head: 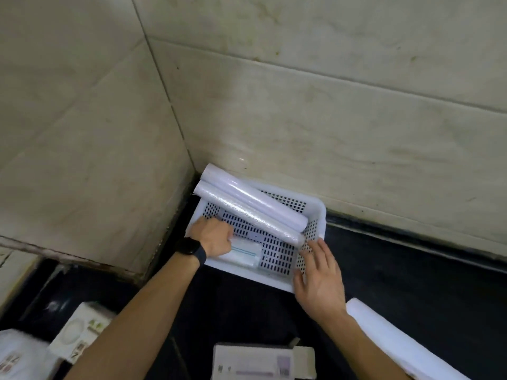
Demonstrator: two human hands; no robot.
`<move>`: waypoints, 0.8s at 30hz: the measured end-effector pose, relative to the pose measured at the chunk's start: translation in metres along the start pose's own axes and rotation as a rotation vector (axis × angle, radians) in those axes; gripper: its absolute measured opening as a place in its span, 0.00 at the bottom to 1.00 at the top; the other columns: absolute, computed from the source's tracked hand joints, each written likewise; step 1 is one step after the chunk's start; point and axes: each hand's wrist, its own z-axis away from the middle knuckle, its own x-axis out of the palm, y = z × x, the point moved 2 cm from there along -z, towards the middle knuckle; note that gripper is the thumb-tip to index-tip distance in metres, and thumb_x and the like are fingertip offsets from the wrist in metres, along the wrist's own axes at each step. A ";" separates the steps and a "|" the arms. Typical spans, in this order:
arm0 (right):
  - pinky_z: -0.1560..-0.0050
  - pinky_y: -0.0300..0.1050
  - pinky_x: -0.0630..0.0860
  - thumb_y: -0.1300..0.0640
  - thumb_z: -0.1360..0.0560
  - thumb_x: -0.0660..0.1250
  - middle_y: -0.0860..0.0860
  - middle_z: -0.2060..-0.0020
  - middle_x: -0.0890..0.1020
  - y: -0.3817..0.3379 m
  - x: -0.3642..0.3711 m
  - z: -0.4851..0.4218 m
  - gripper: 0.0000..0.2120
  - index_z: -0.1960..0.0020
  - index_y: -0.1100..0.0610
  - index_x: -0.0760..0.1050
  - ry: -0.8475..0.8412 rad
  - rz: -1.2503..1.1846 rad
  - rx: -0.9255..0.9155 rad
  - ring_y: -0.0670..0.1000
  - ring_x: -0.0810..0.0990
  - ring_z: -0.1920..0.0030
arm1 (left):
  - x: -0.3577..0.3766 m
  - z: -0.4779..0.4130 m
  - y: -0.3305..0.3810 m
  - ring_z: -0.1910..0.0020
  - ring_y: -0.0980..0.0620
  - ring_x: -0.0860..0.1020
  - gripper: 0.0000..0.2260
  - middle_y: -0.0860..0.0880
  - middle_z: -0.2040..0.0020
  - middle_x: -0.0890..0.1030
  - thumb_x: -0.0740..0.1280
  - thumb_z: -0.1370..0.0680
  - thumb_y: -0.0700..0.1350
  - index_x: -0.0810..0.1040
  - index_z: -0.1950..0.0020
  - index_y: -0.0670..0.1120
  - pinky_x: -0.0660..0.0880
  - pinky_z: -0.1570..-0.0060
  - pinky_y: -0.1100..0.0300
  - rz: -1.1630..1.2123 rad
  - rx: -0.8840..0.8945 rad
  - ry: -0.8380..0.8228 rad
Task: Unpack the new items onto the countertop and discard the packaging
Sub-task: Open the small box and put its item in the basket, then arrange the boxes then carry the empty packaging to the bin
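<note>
Basket (321, 213): L hand (212, 237) grips white packet (245, 254) inside, R hand (319, 281) rests flat on rim.

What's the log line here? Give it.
left hand: grips packet in basket | right hand: rests on basket rim | rolls: across basket

Tiled walls (329, 119) close in the white basket (320, 209) above and left at centre frame; two rolls (255, 207) lie diagonally across its upper half, while a flat packet (245, 253) and the left hand (212, 238) fill its lower left. Bare dark countertop (411, 270) lies open right of centre; boxes (260, 363) crowd the bottom edge, and a white bundle (389, 338) the lower right.
</note>
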 end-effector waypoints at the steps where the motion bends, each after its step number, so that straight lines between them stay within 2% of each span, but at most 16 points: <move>1: 0.24 0.62 0.61 0.53 0.21 0.64 0.55 0.24 0.68 0.000 0.003 0.001 0.23 0.28 0.57 0.72 0.002 -0.015 0.007 0.56 0.55 0.20 | 0.005 -0.001 0.001 0.46 0.47 0.77 0.14 0.49 0.46 0.81 0.61 0.26 0.44 0.79 0.44 0.54 0.71 0.46 0.58 -0.047 0.006 -0.002; 4: 0.25 0.63 0.62 0.54 0.21 0.60 0.54 0.24 0.68 0.000 0.009 0.004 0.20 0.32 0.57 0.75 0.008 -0.049 0.016 0.56 0.52 0.19 | 0.014 -0.001 0.002 0.40 0.48 0.70 0.21 0.50 0.41 0.76 0.63 0.29 0.43 0.74 0.37 0.55 0.66 0.42 0.55 -0.187 0.052 0.074; 6: 0.26 0.64 0.62 0.54 0.22 0.59 0.54 0.24 0.68 0.001 0.011 0.005 0.19 0.35 0.57 0.77 0.020 -0.080 0.013 0.55 0.51 0.19 | 0.017 -0.002 0.004 0.36 0.48 0.68 0.26 0.50 0.36 0.74 0.64 0.31 0.43 0.71 0.32 0.54 0.65 0.38 0.54 -0.182 0.060 0.096; 9: 0.25 0.65 0.61 0.54 0.22 0.60 0.52 0.23 0.67 0.003 0.013 0.005 0.18 0.35 0.56 0.77 0.028 -0.125 0.015 0.54 0.50 0.19 | 0.020 -0.006 0.015 0.33 0.48 0.69 0.32 0.52 0.30 0.72 0.62 0.31 0.43 0.68 0.26 0.56 0.68 0.33 0.52 -0.010 0.057 -0.019; 11: 0.23 0.63 0.55 0.51 0.20 0.56 0.50 0.21 0.62 0.004 0.013 0.007 0.20 0.31 0.54 0.75 0.004 -0.121 0.015 0.51 0.44 0.19 | 0.021 -0.006 0.021 0.37 0.48 0.73 0.29 0.54 0.31 0.74 0.60 0.29 0.42 0.71 0.28 0.58 0.73 0.39 0.53 0.056 0.057 -0.085; 13: 0.22 0.60 0.49 0.47 0.19 0.50 0.48 0.19 0.55 0.006 0.013 0.008 0.24 0.26 0.52 0.70 -0.037 -0.114 0.017 0.48 0.38 0.19 | 0.021 -0.006 0.024 0.41 0.48 0.75 0.26 0.53 0.34 0.75 0.58 0.28 0.42 0.74 0.31 0.58 0.75 0.44 0.54 0.057 0.044 -0.097; 15: 0.21 0.59 0.46 0.45 0.19 0.46 0.46 0.18 0.49 0.006 0.011 0.008 0.27 0.22 0.49 0.62 -0.077 -0.100 0.023 0.46 0.34 0.21 | 0.021 -0.004 0.024 0.41 0.46 0.76 0.25 0.51 0.34 0.76 0.57 0.26 0.42 0.75 0.30 0.57 0.76 0.43 0.52 0.017 0.029 -0.080; 19: 0.21 0.58 0.42 0.43 0.18 0.43 0.43 0.19 0.40 0.004 0.008 0.008 0.29 0.19 0.45 0.44 -0.130 -0.075 0.035 0.45 0.30 0.22 | 0.023 0.003 0.027 0.32 0.44 0.71 0.27 0.48 0.26 0.70 0.56 0.23 0.42 0.66 0.23 0.53 0.72 0.35 0.49 -0.050 0.020 -0.061; 21: 0.22 0.57 0.40 0.40 0.18 0.40 0.42 0.20 0.38 0.003 0.006 0.008 0.29 0.19 0.44 0.42 -0.153 -0.074 0.035 0.44 0.28 0.23 | 0.019 0.011 0.029 0.30 0.43 0.68 0.28 0.47 0.26 0.70 0.57 0.23 0.42 0.63 0.22 0.52 0.69 0.32 0.48 -0.032 0.012 0.002; 24: 0.21 0.59 0.40 0.38 0.18 0.37 0.42 0.20 0.36 0.004 0.001 0.008 0.29 0.19 0.44 0.40 -0.201 -0.096 0.031 0.44 0.27 0.23 | 0.012 0.034 0.033 0.34 0.46 0.72 0.25 0.48 0.28 0.73 0.59 0.22 0.43 0.67 0.24 0.49 0.69 0.33 0.51 0.042 0.023 0.151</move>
